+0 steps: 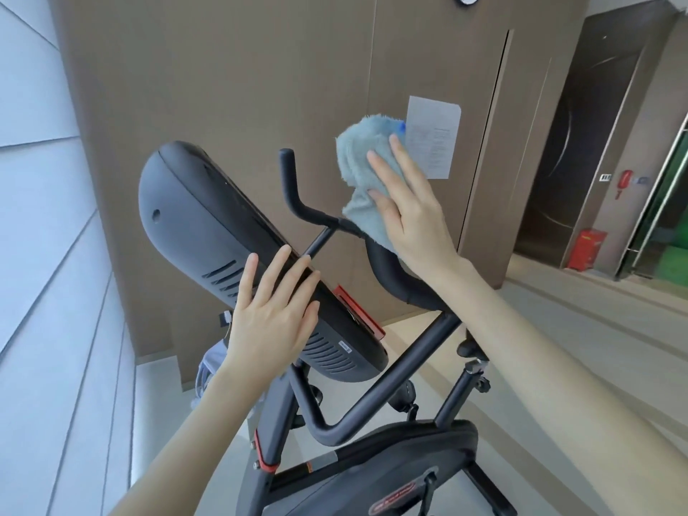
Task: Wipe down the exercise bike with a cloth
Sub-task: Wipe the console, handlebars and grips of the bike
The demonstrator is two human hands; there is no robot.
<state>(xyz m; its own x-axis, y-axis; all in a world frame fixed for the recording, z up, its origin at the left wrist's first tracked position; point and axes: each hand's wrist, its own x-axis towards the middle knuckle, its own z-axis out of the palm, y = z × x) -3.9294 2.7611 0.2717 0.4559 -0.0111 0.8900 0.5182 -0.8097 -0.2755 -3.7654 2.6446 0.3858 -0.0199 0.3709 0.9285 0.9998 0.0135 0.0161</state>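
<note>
A black exercise bike fills the middle and bottom of the head view. Its dark console housing tilts up at the left. My left hand rests flat on the console's lower edge with straight, spread fingers. My right hand presses a light blue fluffy cloth with straight fingers against the right handlebar. The cloth covers the handlebar's upper end. The left handlebar horn stands bare between console and cloth.
A brown panelled wall stands right behind the bike, with a paper notice taped on it. White wall panels run along the left. At the far right are a dark door and a red box on the floor.
</note>
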